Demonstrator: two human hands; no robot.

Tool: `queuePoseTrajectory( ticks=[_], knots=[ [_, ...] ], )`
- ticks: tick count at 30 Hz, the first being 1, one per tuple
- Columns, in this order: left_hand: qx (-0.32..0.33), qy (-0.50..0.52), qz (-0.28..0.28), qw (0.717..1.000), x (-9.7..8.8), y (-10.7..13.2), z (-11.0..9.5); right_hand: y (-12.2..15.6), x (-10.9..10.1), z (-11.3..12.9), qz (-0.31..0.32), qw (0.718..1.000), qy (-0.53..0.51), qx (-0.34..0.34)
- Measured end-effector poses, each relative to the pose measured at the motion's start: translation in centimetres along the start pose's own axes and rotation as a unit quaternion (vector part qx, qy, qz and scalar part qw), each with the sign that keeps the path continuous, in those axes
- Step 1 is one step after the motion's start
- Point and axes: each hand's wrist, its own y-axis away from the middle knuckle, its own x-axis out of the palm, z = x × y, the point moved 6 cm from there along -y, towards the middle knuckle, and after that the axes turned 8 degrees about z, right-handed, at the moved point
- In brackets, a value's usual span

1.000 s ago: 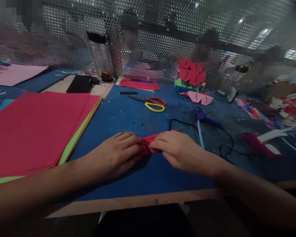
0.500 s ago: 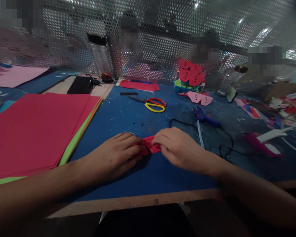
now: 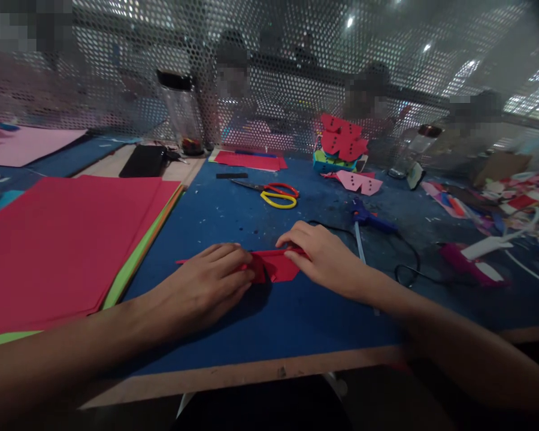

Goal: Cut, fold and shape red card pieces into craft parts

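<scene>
A folded piece of red paper (image 3: 276, 266) lies on the blue table top (image 3: 273, 323) in front of me. My left hand (image 3: 204, 284) rests on its left part, fingers together and pressing it down. My right hand (image 3: 321, 254) holds the right end, fingertips pinched along the top fold. A thin red point of the paper sticks out to the left of my left hand.
A stack of red and green sheets (image 3: 67, 239) lies at the left. Scissors (image 3: 273, 193) with red and yellow handles, a blue glue gun (image 3: 371, 218) with its black cord, red and pink cut shapes (image 3: 344, 140) and a perforated metal screen (image 3: 269, 72) stand behind. Paper scraps clutter the right.
The red paper has been turned and flattened; its thin tip now shows left of my left hand instead of right. My right hand slid slightly up and right along the fold.
</scene>
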Motion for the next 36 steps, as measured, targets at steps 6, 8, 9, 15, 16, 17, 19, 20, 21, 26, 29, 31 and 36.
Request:
queuePoseTrajectory(
  ticks=[6,8,9,15,16,17,19,20,21,26,29,31,36],
  knots=[
    [-0.014,0.009,-0.005,1.000,-0.4,-0.2,0.2,0.5,-0.4,-1.1,0.019,0.978,-0.180,0.100],
    [-0.026,0.010,-0.010,1.000,-0.6,-0.3,0.3,0.7,-0.1,-1.4,0.047,0.963,-0.231,0.130],
    [-0.032,0.010,-0.011,0.999,-0.7,-0.3,0.4,0.7,0.0,-1.6,0.060,0.955,-0.255,0.140],
    [-0.034,0.012,-0.014,0.999,-1.1,-0.3,0.5,0.9,0.2,-1.8,0.103,0.926,-0.317,0.178],
    [-0.031,0.009,-0.017,0.999,-1.1,-0.3,0.4,0.9,0.2,-1.7,0.109,0.924,-0.319,0.182],
    [-0.027,0.005,-0.021,0.999,-1.2,-0.3,0.4,1.0,0.3,-1.7,0.113,0.922,-0.321,0.183],
    [-0.020,-0.004,-0.028,0.999,-1.3,-0.4,0.3,1.0,0.3,-1.6,0.116,0.921,-0.324,0.183],
    [-0.019,-0.006,-0.027,0.999,-1.3,-0.4,0.2,1.0,0.3,-1.5,0.117,0.921,-0.325,0.181],
    [-0.020,-0.008,-0.026,0.999,-1.3,-0.4,0.2,1.1,0.3,-1.5,0.118,0.921,-0.325,0.179],
    [-0.042,0.010,-0.014,0.999,-1.0,-0.5,0.2,1.1,0.2,-1.4,0.124,0.917,-0.340,0.170],
    [-0.042,0.013,-0.015,0.999,-1.1,-0.6,0.1,0.9,0.1,-1.6,0.121,0.910,-0.359,0.167],
    [-0.040,0.006,-0.023,0.999,-1.2,-0.6,0.1,0.8,0.0,-1.5,0.115,0.908,-0.371,0.160],
    [-0.027,-0.022,-0.043,0.998,-1.3,-0.4,0.1,0.6,-0.1,-1.3,0.116,0.907,-0.376,0.151]
  ],
)
